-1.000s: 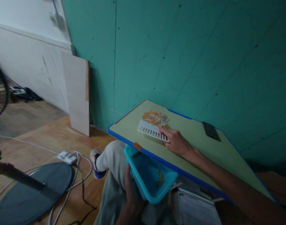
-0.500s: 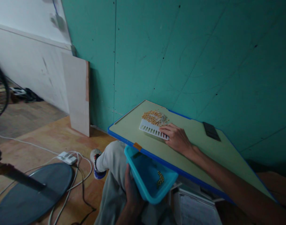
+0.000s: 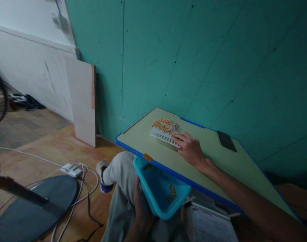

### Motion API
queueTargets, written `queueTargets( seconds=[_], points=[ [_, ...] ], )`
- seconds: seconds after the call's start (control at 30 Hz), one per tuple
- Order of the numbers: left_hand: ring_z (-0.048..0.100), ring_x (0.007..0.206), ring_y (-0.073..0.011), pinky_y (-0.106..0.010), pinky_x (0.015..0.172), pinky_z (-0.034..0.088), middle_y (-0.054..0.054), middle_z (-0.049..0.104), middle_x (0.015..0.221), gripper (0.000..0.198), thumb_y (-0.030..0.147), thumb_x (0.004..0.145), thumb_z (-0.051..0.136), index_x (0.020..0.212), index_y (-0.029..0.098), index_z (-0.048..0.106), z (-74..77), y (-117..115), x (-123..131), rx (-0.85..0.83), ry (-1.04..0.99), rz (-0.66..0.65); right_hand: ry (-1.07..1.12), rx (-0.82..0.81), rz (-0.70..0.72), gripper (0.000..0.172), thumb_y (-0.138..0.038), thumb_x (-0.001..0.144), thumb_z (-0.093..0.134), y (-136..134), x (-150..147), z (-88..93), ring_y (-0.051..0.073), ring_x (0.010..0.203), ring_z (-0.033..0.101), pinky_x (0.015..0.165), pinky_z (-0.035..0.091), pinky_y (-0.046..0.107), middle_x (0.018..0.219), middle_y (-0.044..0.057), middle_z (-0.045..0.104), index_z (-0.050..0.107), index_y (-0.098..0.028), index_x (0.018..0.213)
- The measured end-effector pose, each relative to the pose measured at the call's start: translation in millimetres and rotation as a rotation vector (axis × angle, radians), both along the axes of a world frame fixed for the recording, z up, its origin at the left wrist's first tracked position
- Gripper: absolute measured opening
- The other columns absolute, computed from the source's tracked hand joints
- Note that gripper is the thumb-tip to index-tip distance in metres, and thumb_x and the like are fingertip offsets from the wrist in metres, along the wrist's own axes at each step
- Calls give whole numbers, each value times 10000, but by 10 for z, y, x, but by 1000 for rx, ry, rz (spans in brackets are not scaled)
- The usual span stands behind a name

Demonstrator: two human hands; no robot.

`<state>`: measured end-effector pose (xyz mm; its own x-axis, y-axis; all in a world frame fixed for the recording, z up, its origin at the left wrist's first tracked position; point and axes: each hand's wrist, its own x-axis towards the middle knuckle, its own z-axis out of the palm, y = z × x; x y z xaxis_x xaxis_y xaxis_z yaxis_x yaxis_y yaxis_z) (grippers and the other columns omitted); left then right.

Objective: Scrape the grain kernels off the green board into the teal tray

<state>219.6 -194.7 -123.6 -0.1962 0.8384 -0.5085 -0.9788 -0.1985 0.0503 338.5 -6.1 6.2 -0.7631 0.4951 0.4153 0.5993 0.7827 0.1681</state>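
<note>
My right hand (image 3: 190, 148) grips one end of a white slotted plastic comb-like scraper (image 3: 164, 137) lying on the green table (image 3: 214, 158). The scraper sits against the near side of a pile of yellow kernels (image 3: 165, 125) near the table's far left corner. Below the table's front edge, my left hand (image 3: 141, 205) holds a blue plastic tub (image 3: 155, 191) by its side. A small cluster of kernels (image 3: 172, 192) lies inside the tub.
A black phone (image 3: 226, 140) lies on the table by the teal wall. On the floor to the left are a white power strip (image 3: 71, 169) with cables, a round fan base (image 3: 32, 211) and a leaning board (image 3: 84, 104). My knee (image 3: 118, 171) is under the table.
My right hand has tilted and slid the scraper a little farther away, up against the kernel pile. The left hand and tub have stayed put.
</note>
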Motion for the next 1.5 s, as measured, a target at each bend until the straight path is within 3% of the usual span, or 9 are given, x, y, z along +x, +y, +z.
queueTargets(
  seconds=[0.1,0.2,0.3,0.5,0.67,0.87,1.07,1.23,1.5],
  points=[
    [835,1110,-230,-346,1211,518,-13,898,1036,301,348,1073,664,1297,263,846,-19,21,-1,-85,31,42,13,26,1,505,-35,942,730,1,13,-14,289,1204,723,723,609,363,1341,74,829,793,-235,1402],
    [831,1146,-290,-433,1197,549,-79,894,1114,393,372,1091,630,1420,227,788,4,17,-18,-76,32,21,47,40,21,479,-38,947,736,8,29,-34,283,1184,733,746,613,368,1315,64,838,806,-228,1382],
    [848,1073,-304,-462,1155,586,-84,893,985,426,373,1132,535,1432,193,778,109,4,-44,-117,-30,16,73,63,40,462,-36,951,731,15,43,-51,274,1165,739,758,609,361,1303,56,844,814,-222,1366],
    [858,923,-291,-456,1110,617,-64,852,789,389,292,1125,522,1332,169,828,193,-12,-52,-190,12,23,111,98,66,495,-24,931,733,35,56,-83,271,1143,739,744,595,348,1289,54,849,817,-241,1368],
    [858,975,-261,-410,1102,619,-29,891,985,268,267,1085,613,1133,254,877,147,-24,-42,-149,39,24,149,100,69,492,-33,935,733,42,54,-101,263,1110,741,726,578,333,1260,46,857,829,-278,1350],
    [853,926,-291,-423,1037,655,-42,780,675,384,226,1086,555,834,222,844,215,-13,-63,-164,19,9,183,107,83,466,-37,949,712,34,42,-96,263,1105,754,766,601,350,1246,37,862,840,-280,1326],
    [837,811,-263,-428,1058,644,-17,781,686,300,310,1039,704,776,269,843,98,-31,-41,-59,8,11,163,105,82,439,-43,952,711,24,36,-74,269,1109,760,781,619,362,1247,50,862,844,-251,1315],
    [848,875,-285,-442,1027,658,-62,790,695,416,394,1093,622,801,223,863,39,-31,-71,-66,-15,-30,178,122,97,424,-41,956,704,18,37,-70,263,1101,767,769,616,353,1230,51,865,850,-246,1298],
    [849,921,-290,-424,1025,662,-27,741,622,392,428,1075,653,771,237,810,97,-29,-30,-91,31,2,260,87,138,372,-99,1003,689,26,32,-83,255,1079,770,903,617,366,1185,53,868,857,-277,1282]
  ],
)
